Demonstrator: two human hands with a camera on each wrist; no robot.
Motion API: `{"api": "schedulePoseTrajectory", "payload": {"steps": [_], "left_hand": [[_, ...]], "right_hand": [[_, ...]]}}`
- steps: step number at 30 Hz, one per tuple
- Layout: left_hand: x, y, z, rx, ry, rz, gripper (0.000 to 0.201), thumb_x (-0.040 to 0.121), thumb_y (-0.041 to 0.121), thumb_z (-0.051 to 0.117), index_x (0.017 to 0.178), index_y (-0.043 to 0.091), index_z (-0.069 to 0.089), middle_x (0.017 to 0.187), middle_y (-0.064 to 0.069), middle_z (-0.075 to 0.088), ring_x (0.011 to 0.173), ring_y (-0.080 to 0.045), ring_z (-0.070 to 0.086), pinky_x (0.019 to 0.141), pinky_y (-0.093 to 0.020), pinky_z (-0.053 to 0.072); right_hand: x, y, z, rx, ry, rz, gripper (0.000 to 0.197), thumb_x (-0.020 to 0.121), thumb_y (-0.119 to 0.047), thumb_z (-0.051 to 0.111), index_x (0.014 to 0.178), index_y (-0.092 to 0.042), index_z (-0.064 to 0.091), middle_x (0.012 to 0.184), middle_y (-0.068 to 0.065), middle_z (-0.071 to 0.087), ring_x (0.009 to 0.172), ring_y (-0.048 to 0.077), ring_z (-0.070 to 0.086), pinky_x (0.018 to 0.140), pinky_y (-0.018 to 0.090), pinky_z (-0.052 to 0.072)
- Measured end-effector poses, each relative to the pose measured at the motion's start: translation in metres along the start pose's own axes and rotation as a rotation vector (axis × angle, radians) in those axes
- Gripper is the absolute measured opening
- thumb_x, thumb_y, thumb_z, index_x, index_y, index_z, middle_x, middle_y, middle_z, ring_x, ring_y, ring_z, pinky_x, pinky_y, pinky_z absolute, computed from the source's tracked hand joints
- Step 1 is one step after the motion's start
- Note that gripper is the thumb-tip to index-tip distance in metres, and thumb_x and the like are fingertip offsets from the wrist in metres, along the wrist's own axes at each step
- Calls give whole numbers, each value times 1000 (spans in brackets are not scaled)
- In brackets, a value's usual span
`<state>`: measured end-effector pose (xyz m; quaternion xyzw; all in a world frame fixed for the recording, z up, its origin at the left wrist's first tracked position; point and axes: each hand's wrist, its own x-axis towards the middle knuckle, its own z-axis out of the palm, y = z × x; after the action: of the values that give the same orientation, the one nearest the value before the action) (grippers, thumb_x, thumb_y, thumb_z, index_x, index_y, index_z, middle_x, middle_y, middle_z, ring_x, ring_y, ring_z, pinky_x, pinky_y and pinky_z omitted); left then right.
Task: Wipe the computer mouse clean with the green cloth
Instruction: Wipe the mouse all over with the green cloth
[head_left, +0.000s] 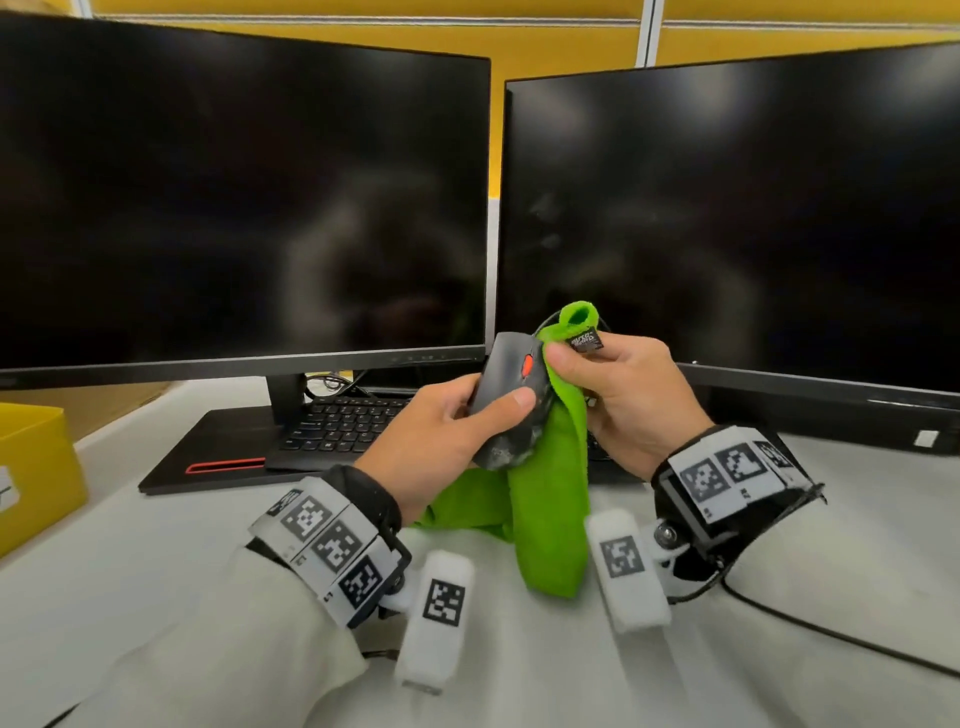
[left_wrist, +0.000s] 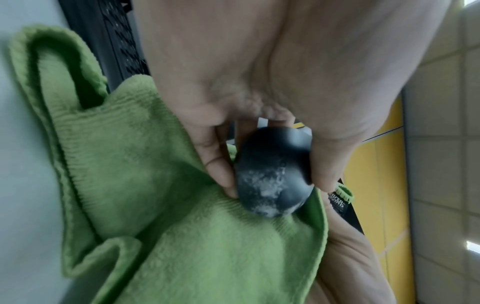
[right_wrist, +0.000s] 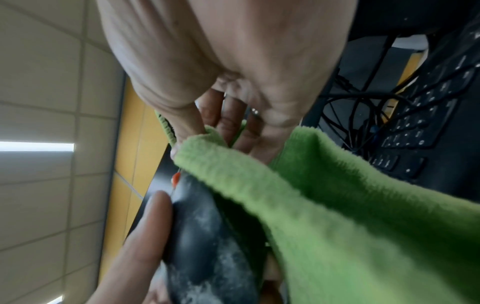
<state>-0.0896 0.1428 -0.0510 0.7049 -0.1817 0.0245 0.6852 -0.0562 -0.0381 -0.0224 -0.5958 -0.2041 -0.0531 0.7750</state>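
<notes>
Mid-wipe: my L hand (head_left: 441, 421) grips dusty dark-grey plastic computer mouse (head_left: 511, 402), R hand (head_left: 618, 395) pinches fuzzy green microfibre cloth (head_left: 550, 467)
Next I'd say rub cloth over white residue at mouse's rear w/ firm pressure

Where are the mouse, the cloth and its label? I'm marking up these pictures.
mouse (head_left: 506, 400), head view, dusty grey top shell.
cloth (left_wrist: 161, 185), left wrist view, middle of the fabric.
label (head_left: 586, 342), head view, black tag.
</notes>
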Motion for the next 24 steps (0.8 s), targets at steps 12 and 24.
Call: {"api": "schedulePoseTrajectory", "payload": {"steps": [12,24], "left_hand": [[1,-8,0,99,-70,21,43,89,37,70,127,17,71,116,-8,79,109,-24,75,96,-41,58],[1,-6,1,172,-72,37,35,92,34,69,124,18,71,111,-3,81,104,-18,76,89,-32,59]], "right_hand": [[-3,5,-6,-57,32,21,11,85,-8,79,86,2,75,75,12,75,66,21,73,64,38,62],[-4,4,-10,-122,40,70,12,83,3,74,95,7,76,83,19,74,75,30,72,74,51,63]]}}
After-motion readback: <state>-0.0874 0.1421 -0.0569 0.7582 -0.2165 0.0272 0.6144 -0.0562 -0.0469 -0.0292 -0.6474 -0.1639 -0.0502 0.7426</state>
